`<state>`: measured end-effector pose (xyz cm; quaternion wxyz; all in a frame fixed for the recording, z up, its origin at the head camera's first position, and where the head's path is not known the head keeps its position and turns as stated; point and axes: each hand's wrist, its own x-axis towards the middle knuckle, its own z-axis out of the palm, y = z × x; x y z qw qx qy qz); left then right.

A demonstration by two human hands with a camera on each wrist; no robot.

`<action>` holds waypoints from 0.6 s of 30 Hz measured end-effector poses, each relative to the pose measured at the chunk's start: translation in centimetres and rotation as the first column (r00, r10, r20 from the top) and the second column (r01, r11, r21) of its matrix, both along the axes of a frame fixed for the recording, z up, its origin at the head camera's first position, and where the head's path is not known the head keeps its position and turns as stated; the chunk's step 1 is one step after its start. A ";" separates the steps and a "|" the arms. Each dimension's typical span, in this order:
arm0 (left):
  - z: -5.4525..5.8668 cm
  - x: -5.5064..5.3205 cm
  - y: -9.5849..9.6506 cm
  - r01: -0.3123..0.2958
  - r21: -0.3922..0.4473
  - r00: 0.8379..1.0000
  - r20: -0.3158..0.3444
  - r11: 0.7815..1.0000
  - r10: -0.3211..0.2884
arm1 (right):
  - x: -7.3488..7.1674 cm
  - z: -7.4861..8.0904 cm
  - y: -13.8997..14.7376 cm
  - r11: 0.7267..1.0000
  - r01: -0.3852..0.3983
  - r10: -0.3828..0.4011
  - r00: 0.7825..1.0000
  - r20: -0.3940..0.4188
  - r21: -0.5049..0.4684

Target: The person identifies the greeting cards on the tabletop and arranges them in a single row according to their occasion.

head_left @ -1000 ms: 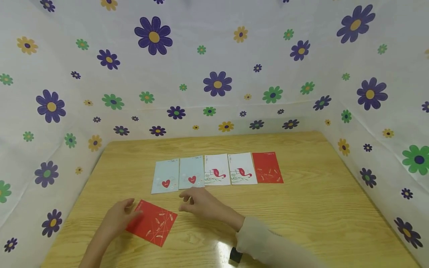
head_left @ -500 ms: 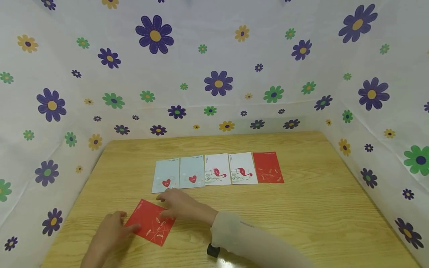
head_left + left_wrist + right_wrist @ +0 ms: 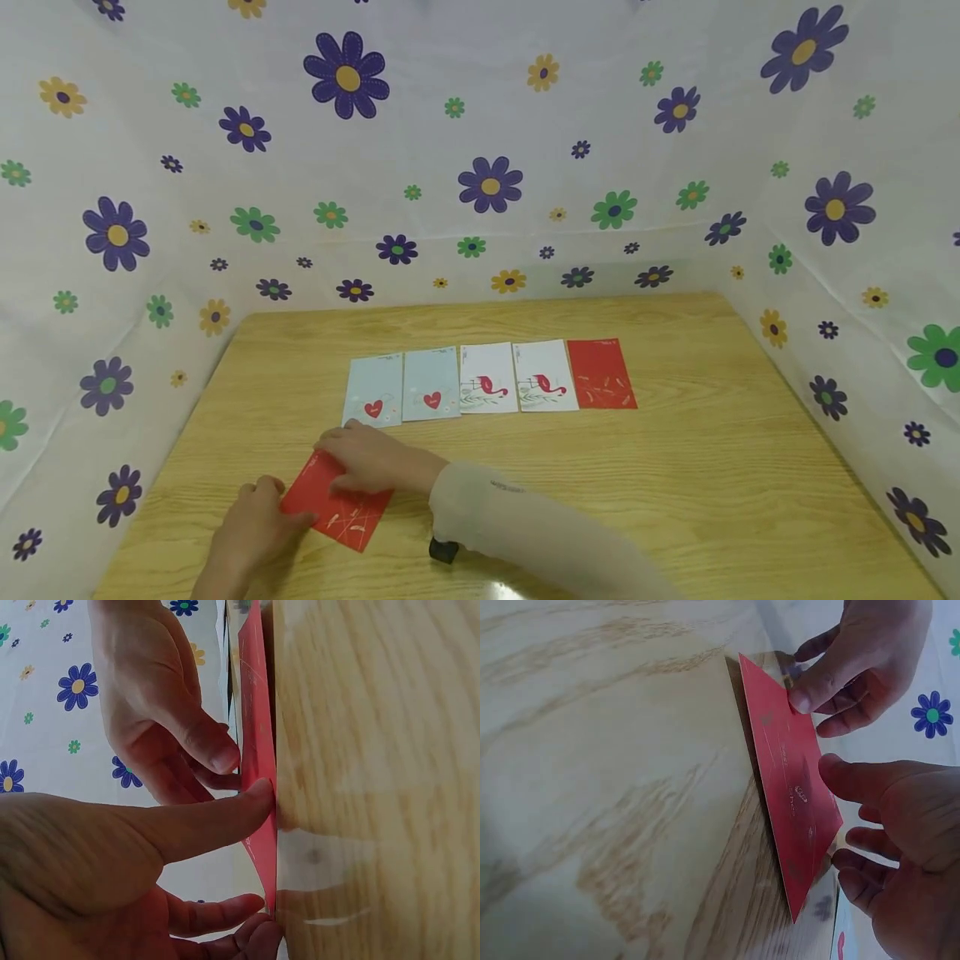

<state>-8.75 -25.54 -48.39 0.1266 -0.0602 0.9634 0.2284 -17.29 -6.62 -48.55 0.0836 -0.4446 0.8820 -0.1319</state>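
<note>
A red card (image 3: 352, 521) with thin gold line drawings lies aslant on the wooden table, in front of a row of cards. My left hand (image 3: 255, 525) is at its left corner. The left thumb rests on the card's face in the left wrist view, while the other fingers lie beyond its edge, near the tabletop. Reaching over the card's far side is my right hand (image 3: 371, 458), which hides part of it. In the right wrist view the right thumb (image 3: 840, 774) is right at the card's edge, its fingers spread beside the far corner.
Behind the hands runs a row of two light blue heart cards (image 3: 431, 383), two white flamingo cards (image 3: 545, 375) and another red card (image 3: 602, 373) at the right end. Flower-printed white cloth (image 3: 420, 158) walls the table at the back and sides.
My right hand has moved left, from beside the loose red card to over its far edge. My left hand has shifted slightly at the left corner. The cards lie as before.
</note>
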 end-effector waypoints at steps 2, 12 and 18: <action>0.0 0.0 0.0 0.001 0.014 1.000 -0.005 1.000 -0.001 | -0.1 -0.2 -0.3 1.000 -0.008 0.008 1.000 0.002 0.024; 0.2 -0.3 0.2 0.019 0.061 1.000 0.003 0.998 -0.019 | -0.3 -1.1 -1.0 0.996 -0.022 0.027 0.998 -0.058 0.082; 0.1 0.0 0.3 0.012 0.087 1.000 -0.021 0.996 -0.010 | 0.1 -1.0 -0.7 0.999 0.035 -0.033 0.998 -0.062 0.033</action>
